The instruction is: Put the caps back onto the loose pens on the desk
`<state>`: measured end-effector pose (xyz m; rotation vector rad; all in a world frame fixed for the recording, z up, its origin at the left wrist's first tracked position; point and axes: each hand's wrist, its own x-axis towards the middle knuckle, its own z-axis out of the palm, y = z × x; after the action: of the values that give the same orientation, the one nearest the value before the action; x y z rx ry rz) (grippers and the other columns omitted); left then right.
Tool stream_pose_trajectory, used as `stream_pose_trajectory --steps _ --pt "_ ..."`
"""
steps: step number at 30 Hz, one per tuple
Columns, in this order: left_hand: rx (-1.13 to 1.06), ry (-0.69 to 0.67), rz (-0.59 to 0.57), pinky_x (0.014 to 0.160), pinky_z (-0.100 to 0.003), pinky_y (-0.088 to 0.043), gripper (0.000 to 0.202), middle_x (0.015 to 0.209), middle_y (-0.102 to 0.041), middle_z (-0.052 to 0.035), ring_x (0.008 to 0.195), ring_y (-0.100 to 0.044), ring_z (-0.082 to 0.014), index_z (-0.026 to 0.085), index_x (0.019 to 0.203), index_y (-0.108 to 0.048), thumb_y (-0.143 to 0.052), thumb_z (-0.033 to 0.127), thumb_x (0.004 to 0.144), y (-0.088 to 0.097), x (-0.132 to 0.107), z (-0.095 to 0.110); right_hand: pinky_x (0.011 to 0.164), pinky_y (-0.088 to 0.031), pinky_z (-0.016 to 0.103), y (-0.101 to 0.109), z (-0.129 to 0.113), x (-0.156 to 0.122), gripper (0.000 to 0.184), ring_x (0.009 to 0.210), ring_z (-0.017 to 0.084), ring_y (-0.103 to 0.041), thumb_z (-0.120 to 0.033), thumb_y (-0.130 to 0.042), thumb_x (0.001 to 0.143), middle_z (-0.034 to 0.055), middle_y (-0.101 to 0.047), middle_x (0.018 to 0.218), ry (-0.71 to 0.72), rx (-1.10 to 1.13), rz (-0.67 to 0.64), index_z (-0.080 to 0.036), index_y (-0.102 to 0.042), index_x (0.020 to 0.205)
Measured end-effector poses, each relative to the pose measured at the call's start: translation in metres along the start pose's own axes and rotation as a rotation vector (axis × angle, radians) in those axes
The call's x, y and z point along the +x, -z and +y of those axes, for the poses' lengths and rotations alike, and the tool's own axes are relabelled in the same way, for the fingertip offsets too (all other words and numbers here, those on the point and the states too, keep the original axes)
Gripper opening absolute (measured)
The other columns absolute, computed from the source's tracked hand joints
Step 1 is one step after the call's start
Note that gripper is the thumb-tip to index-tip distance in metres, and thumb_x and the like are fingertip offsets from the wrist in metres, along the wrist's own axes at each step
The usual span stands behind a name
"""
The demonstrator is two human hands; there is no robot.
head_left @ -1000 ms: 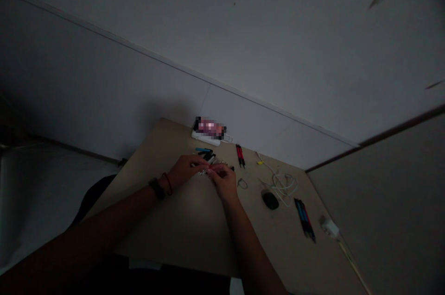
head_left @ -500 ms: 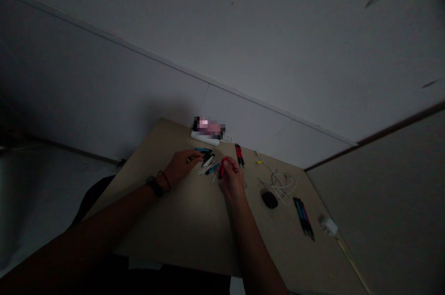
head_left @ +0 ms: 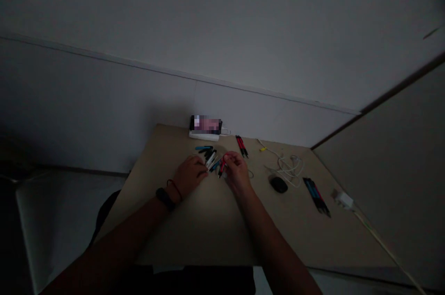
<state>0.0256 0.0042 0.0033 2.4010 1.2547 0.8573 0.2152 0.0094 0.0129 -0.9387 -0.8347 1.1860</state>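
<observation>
My left hand (head_left: 191, 174) reaches into a small pile of pen parts, thumb and fingertips pinched at the lower end of a thin white pen refill (head_left: 210, 160). A wristband and a red cord circle that wrist. My right hand (head_left: 238, 170) is closed on a red and black pen part (head_left: 222, 165), held tilted just right of the pile. Between the hands lies a blue barrel (head_left: 214, 166). Behind it are black pieces (head_left: 208, 152) and a blue and black piece (head_left: 203, 147). The dim light blurs the small parts.
A phone (head_left: 206, 124) leans on a white stand (head_left: 203, 136) near the wall. Two red and black pens (head_left: 242, 146) lie beyond my right hand. Farther right are a white cable (head_left: 287, 170), a black mouse (head_left: 278, 185), a row of pens (head_left: 316, 197) and a white plug (head_left: 344, 200).
My left hand has moved right and down onto the lower ends of the white refills, its fingers now closer together. My right hand keeps the red part. The camera view has tilted.
</observation>
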Motion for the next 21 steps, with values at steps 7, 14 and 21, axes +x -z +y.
stream_pose_trajectory --steps 7,14,21 --pt "0.048 0.033 0.020 0.092 -0.040 -0.049 0.008 0.101 -0.064 -0.0062 0.099 -0.057 -0.0224 0.020 0.082 -0.074 -0.067 0.023 0.087 0.0006 0.0035 0.0035 0.057 -0.048 0.022 -0.0017 0.0008 0.0018 0.035 0.060 0.011 -0.058 -0.040 -0.088 0.062 -0.0033 -0.064 0.069 -0.013 -0.030 -0.013 -0.022 -0.066 0.081" --pt "0.160 0.074 0.016 0.088 -0.038 -0.051 0.009 0.101 -0.063 -0.0083 0.097 -0.059 -0.0219 0.017 0.087 -0.069 -0.061 0.015 0.090 -0.0032 0.0051 0.0060 0.057 -0.048 0.026 -0.0032 -0.0007 0.0040 0.038 0.060 0.013 -0.058 -0.048 -0.084 0.064 -0.0012 -0.065 0.067 0.011 -0.120 -0.058 -0.019 -0.066 0.080" --pt "0.212 0.100 -0.009 0.089 -0.038 -0.051 0.010 0.102 -0.063 -0.0090 0.097 -0.060 -0.0218 0.017 0.088 -0.067 -0.058 0.017 0.092 -0.0027 0.0051 0.0080 0.059 -0.049 0.026 -0.0065 -0.0060 0.0027 0.039 0.064 0.014 -0.060 -0.048 -0.085 0.060 0.0003 -0.067 0.072 -0.020 -0.121 -0.038 -0.020 -0.065 0.079"
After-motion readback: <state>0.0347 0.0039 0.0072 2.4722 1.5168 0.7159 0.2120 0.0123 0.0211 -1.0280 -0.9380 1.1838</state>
